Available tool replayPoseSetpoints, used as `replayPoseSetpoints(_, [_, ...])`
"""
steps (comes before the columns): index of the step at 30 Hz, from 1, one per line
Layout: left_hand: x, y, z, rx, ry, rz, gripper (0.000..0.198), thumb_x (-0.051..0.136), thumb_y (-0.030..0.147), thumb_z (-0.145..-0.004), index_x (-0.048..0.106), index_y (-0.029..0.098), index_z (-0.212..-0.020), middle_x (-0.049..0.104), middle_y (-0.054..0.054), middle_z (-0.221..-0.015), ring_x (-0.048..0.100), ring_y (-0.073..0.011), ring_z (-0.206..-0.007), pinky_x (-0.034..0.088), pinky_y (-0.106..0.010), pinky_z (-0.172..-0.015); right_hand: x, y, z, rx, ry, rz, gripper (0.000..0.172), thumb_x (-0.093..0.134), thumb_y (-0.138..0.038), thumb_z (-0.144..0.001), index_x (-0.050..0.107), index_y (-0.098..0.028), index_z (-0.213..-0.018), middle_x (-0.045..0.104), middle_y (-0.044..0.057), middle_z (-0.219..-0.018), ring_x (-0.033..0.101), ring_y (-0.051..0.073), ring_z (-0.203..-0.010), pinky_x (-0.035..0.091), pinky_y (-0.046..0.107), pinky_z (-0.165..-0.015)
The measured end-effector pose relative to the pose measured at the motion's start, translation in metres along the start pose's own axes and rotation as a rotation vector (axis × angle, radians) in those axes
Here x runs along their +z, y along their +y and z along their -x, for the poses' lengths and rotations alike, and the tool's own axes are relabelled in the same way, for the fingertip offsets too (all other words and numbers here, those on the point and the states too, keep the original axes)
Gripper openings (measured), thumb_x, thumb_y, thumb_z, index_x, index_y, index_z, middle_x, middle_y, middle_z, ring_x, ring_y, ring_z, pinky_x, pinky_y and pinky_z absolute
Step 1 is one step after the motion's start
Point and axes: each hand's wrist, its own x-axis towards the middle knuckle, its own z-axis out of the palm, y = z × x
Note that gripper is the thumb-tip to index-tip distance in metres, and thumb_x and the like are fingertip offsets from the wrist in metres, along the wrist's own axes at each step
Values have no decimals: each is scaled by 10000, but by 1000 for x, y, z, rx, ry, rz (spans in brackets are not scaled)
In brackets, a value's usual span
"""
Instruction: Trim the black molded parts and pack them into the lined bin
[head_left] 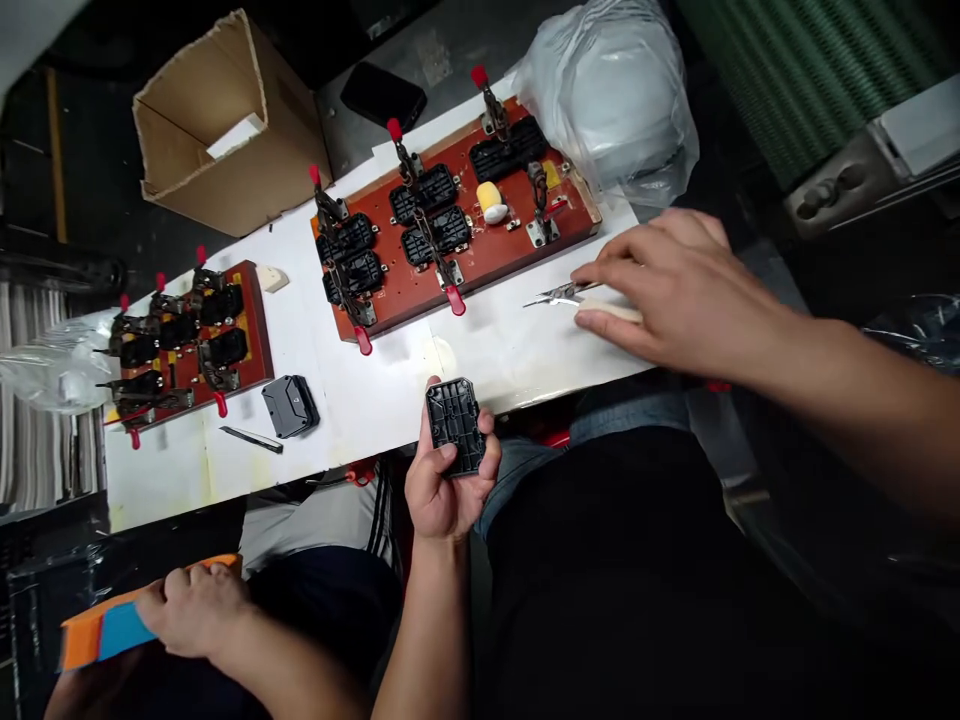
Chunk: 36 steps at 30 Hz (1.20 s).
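Note:
My left hand (444, 484) is closed around a black ribbed plastic part (454, 427), held upright over my lap just below the white table's edge (375, 400). My right hand (675, 290) rests on the table to the right, thumb and fingers pinched on a small tool with a cream handle and a metal tip (559, 295). Beyond it lies a red-brown clamp jig (495, 255) with red-handled toggle clamps, which holds several black parts.
A second clamp jig (187, 345) sits at the left, with a loose black part (291, 405) and a thin blade (251, 438) nearby. A cardboard box (225, 130), a phone (382, 95) and a plastic bag (611, 95) stand behind. A co-worker's hand (196, 608) holds an orange-blue object (101, 632).

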Motion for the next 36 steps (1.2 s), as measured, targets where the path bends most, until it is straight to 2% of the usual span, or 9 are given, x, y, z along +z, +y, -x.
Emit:
replayPoseSetpoints(3, [3,-4,-1,9,-34,-36,890,620,238,-846,234,452,-1620,593,-65,-1085,555,-133,-669,353,-136,-366,4,23,-13,56,-5,54,510,504,-608,-1042,718,-204,-1267,645,105,-1308,451,398,-1362,291,665,-1139])
replayPoseSetpoints(10, [11,-12,4,-154,19,-73,983,637,180,-865,123,574,-1604,617,-56,-1175,626,-155,-781,434,-145,-449,18,44,-47,133,-52,151,285,679,-306,-967,766,-208,-1220,632,122,-1377,399,418,-1384,321,658,-1149])
replayPoseSetpoints(15, [18,-13,-3,-103,-5,-108,969,613,130,-863,146,493,-1631,642,-94,-1178,662,-181,-793,465,-168,-463,24,47,-42,152,58,177,318,678,-273,-954,759,-214,-1256,564,134,-1458,336,418,-1420,295,616,-1155])
replayPoseSetpoints(17, [20,-13,-6,-66,-9,-97,935,602,120,-856,199,466,-1625,644,-100,-1174,657,-179,-776,472,-173,-462,29,43,-36,96,57,148,302,618,-229,-981,754,-186,-1247,606,134,-1403,425,375,-1312,382,536,-1074])
replayPoseSetpoints(21, [22,0,-9,31,68,-112,871,596,113,-855,273,433,-1597,644,-98,-1175,655,-178,-783,474,-182,-477,40,26,-25,-19,-128,92,319,477,-114,-1004,747,-148,-1170,688,134,-1096,530,308,-1060,461,425,-897])
replayPoseSetpoints(26, [16,48,-28,300,203,-246,677,614,124,-853,433,339,-1469,646,-93,-1168,665,-190,-822,481,-215,-519,54,12,-19,-57,-211,-208,251,590,-189,-936,671,-177,-1173,644,104,-1106,597,279,-1027,488,391,-892])
replayPoseSetpoints(31, [18,113,-38,690,358,-407,584,600,81,-813,500,326,-1333,646,-45,-1138,678,-170,-823,485,-210,-530,61,-3,-4,165,-150,-645,253,550,-261,-945,612,-234,-1189,637,50,-1117,626,221,-989,498,344,-871])
replayPoseSetpoints(34, [29,171,-45,1063,424,-583,753,621,77,-826,348,411,-1443,639,-7,-1179,687,-158,-834,514,-212,-530,69,-10,5,243,-129,-718,218,537,-259,-936,627,-227,-1132,640,45,-1065,623,216,-958,495,350,-874])
replayPoseSetpoints(36, [40,223,-60,1285,381,-740,865,625,117,-866,175,483,-1509,612,26,-1221,672,-130,-839,542,-225,-570,75,-12,6,264,-127,-724,210,524,-242,-930,627,-228,-1112,641,43,-1066,622,212,-959,492,354,-881])
